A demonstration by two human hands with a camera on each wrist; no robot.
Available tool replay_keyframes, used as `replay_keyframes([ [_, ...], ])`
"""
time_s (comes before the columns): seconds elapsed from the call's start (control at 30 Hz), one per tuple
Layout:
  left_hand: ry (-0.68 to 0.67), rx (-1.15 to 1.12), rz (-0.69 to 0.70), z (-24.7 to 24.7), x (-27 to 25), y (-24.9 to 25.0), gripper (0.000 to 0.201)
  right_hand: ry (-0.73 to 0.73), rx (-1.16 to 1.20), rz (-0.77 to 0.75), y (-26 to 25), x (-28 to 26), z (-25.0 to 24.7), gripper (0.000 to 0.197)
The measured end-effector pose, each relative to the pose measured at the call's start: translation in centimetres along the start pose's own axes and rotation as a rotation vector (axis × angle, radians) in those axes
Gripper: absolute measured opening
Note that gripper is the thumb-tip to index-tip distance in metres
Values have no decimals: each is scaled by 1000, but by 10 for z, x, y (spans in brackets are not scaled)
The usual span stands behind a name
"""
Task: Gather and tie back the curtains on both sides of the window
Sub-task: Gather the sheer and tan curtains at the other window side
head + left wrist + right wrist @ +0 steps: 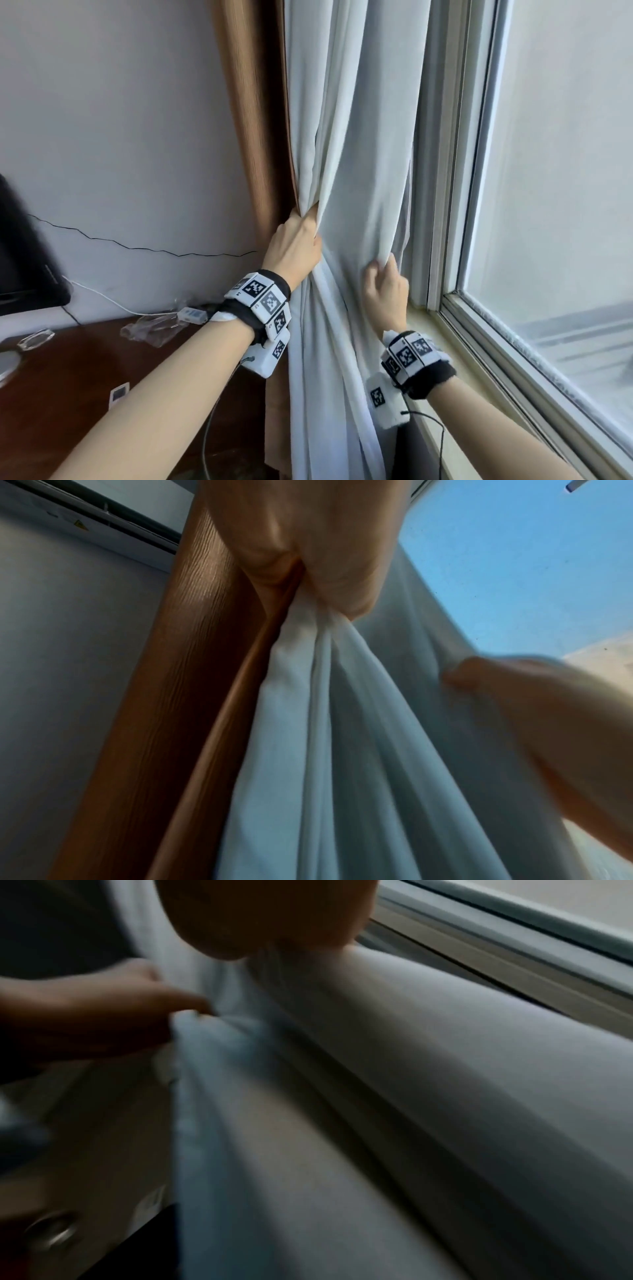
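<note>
Left hand (pixel 296 245) bunches the pale curtain (pixel 352 137) in its fist; right hand (pixel 385 286) pinches its window-side edge.

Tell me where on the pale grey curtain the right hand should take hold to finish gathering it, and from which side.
Grip the pale grey curtain at its loose window-side edge, level with the left hand, which already bunches the wall-side folds. Come from the window side and sweep toward that bunch: the folds converge there, while the right hand holds the free edge lower down.
</note>
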State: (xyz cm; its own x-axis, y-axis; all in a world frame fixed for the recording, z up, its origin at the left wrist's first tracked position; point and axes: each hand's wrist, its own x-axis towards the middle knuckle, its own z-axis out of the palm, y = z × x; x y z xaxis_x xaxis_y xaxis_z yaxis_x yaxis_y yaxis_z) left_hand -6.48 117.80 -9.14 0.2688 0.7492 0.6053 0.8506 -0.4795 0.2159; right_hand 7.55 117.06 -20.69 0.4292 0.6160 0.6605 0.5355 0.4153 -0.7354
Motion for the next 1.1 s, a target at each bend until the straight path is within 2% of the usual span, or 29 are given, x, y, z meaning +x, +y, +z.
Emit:
replay_keyframes([
  [0.17,-48,-173,-36,0,-1,3,44,-219,2,-343,-32,-22,10,8],
  [0.23,-62,-249,-31,-3,-6,7,35,-310,32,-345,-33,-14,20,41],
  [0.27,-61,-277,-20,-4,-8,9,34,-340,38,-301,-31,-11,24,45],
  [0.33,-48,-279,-10,-4,-12,12,46,-385,57,-236,-30,-9,27,34],
  [0.37,-35,-246,-15,-2,-12,11,50,-411,70,-253,-31,-10,25,29],
  [0.4,-17,-204,-25,-1,-11,10,47,-451,82,-284,-31,-10,22,30],
  [0.47,8,-130,-45,-2,-8,6,36,-583,85,-328,-31,-6,14,46],
  [0.5,3,-96,-42,-4,-7,4,37,-636,113,-288,-28,-1,10,44],
  [0.53,-6,-65,-34,-6,-5,2,37,-651,180,-191,-25,8,7,34],
  [0.57,-11,-48,-21,-8,-5,-1,37,-604,273,-70,-22,18,5,23],
  [0.63,-9,-35,7,-12,-4,-6,36,-340,381,152,-11,44,5,17],
  [0.67,-8,-33,18,-12,-3,-7,35,-215,350,228,-4,58,5,18],
  [0.7,-8,-31,29,-12,-2,-8,36,-157,292,292,2,72,8,29],
  [0.73,-11,-31,40,-11,-2,-8,37,-186,238,341,11,84,11,47],
  [0.83,-17,-41,54,-9,0,-9,38,-453,340,484,32,109,33,99],
  [0.87,-19,-47,59,-8,1,-9,38,-509,428,558,37,113,42,112],
  [0.9,-25,-51,63,-7,1,-10,38,-574,516,614,44,115,50,115],
  [0.93,-31,-49,65,-6,1,-10,37,-644,581,643,44,114,54,100],
  [1.0,-37,-47,71,-5,1,-10,35,-693,656,626,44,110,61,50],
  [1.07,-36,-46,64,-4,3,-10,36,-585,630,609,43,104,64,25],
  [1.1,-38,-47,59,-3,4,-10,37,-511,595,592,42,102,63,20],
])
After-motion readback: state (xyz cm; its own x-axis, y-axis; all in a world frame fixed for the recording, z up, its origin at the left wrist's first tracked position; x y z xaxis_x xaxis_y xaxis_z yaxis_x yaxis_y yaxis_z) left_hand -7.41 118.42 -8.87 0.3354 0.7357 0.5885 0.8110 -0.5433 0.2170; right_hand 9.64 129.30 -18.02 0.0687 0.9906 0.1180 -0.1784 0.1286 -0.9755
